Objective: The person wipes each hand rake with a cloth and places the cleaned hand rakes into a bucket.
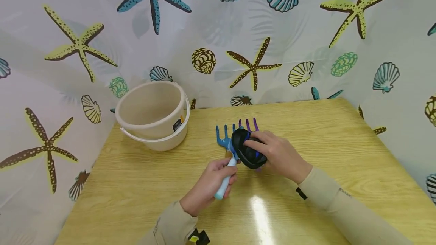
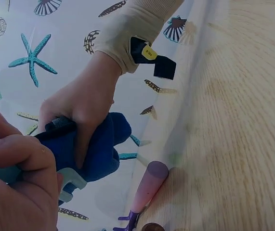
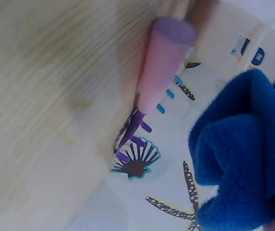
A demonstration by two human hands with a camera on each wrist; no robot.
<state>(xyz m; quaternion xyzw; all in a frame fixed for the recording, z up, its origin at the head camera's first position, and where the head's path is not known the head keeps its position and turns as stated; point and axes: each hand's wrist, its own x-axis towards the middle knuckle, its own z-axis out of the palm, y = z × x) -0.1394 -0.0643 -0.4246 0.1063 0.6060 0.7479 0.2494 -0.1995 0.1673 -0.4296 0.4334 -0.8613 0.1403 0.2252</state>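
Observation:
My left hand [image 1: 207,182] grips the pale blue handle [image 1: 223,187] of a hand tool, raised above the table at a tilt. The tool's head is largely covered by a black-and-blue cloth [image 1: 242,155], so its kind cannot be told. My right hand [image 1: 282,156] holds this cloth against the head from the right, fingers bent over it. Plush blue folds of the cloth [image 3: 238,154] fill the right side of the right wrist view. Slotted pale prongs [image 2: 72,180] show below the cloth in the left wrist view.
On the wooden table [image 1: 153,196], a blue hand fork [image 1: 223,141] and a purple hand rake with a pink handle [image 3: 163,67] lie beyond my hands. A cream bucket [image 1: 163,129] stands back left. A patterned curtain [image 1: 204,22] hangs behind.

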